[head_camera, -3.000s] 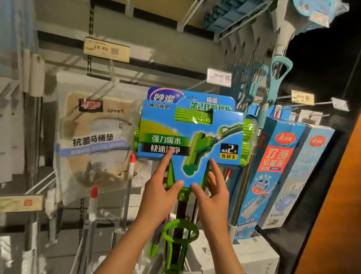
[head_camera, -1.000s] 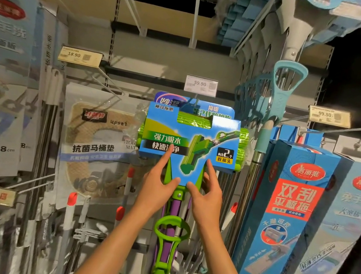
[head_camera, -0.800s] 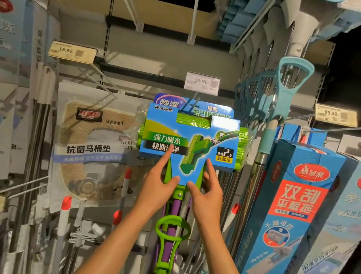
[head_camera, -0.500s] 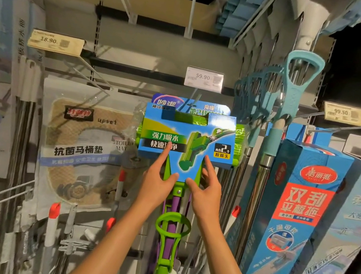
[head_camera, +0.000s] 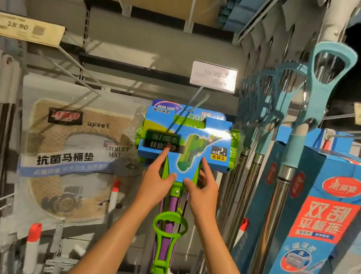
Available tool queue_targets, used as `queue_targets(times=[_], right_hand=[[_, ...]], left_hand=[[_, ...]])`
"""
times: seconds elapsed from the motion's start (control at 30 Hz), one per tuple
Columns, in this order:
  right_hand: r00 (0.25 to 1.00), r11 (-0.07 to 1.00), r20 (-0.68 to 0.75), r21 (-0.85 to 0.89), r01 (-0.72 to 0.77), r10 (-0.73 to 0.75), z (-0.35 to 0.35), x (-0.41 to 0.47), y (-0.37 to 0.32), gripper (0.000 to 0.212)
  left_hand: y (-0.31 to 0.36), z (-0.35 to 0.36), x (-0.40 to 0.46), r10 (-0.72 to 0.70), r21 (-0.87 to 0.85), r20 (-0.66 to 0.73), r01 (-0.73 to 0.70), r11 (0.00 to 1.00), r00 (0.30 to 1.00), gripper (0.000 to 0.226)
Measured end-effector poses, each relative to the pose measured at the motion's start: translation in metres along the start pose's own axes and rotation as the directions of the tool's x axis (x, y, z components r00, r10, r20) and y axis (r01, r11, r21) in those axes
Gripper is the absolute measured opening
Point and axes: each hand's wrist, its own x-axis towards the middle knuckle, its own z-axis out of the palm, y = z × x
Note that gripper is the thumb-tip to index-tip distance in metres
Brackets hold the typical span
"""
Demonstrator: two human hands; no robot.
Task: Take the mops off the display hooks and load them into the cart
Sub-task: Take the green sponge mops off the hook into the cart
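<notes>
left price tag (head_camera: 26, 28): reads 18.90
toilet mat pack (head_camera: 74, 145): printed "TOILET MAT", 抗菌马桶垫
left hand (head_camera: 155, 183): thumb and forefinger pinch the card's lower left edge
green mop (head_camera: 184, 144): on its display hook (head_camera: 197, 101) mid-rack; card reads 强力吸水
risk: lifted crooked, the card may snag the hook or tear
right hand (head_camera: 202, 190): clamped on the card's lower right edge
middle tag (head_camera: 213, 76): 59.90
blue box (head_camera: 323, 217): 双刮平板拖

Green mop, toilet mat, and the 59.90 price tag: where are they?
Green mop (head_camera: 185, 142), head view, on its blue card.
Toilet mat (head_camera: 75, 152), head view, on its packet front.
59.90 price tag (head_camera: 213, 76), head view, on its middle.
</notes>
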Motion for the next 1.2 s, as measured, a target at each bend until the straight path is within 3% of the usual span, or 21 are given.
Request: queue_targets(times=[0.33,0.53,0.8,0.97,1.2], right_hand=[[1.0,1.0,-0.012,0.026,0.005,-0.004,0.012,0.023,0.026,0.08],[0.999,0.999,-0.035,0.026,0.038,-0.038,0.017,0.024,0.039,0.083],[0.999,0.999,-0.039,0.031,0.034,-0.033,0.001,0.026,0.053,0.086],[0.999,0.999,-0.024,0.011,0.037,-0.037,-0.002,0.02,0.061,0.081],[0.997,0.997,-0.01,0.005,0.078,-0.078,0.008,0.012,0.059,0.078]], left_hand=[[-0.023,0.006,0.027,-0.054,0.105,-0.028,0.057,0.993,0.998,0.066],[-0.04,0.009,0.03,0.011,0.125,-0.024,-0.008,0.992,1.0,0.055],[-0.057,0.026,0.024,0.011,0.129,-0.038,-0.006,0.992,0.999,0.074],[-0.062,0.027,0.018,0.092,0.123,-0.032,-0.088,0.989,0.995,0.084],[-0.072,0.021,0.02,0.101,0.078,-0.039,-0.098,0.992,0.994,0.082]])
